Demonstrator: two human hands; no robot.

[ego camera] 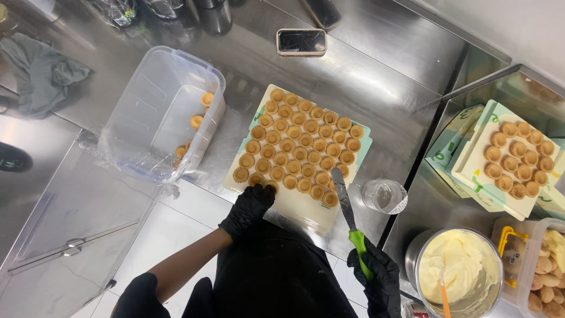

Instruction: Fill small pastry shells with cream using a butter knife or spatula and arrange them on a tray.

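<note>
Tart shells [300, 147], small, golden and empty, sit in close rows on a pale board [294, 206] on the steel counter [382, 88], flanked by a tipped clear tub [159, 112] with a few more shells and a metal bowl of cream [456, 274] to the right. They look light, brittle and crumbly, best pinched gently by the fluted rim, as the left hand [248, 209], black-gloved, does with fingertips closed on a front-row shell. Gloved too, the right hand [376, 277] is clenched around the green handle of a palette knife [347, 206], its blade lying over the board's right edge beside a small glass [382, 195].
</note>
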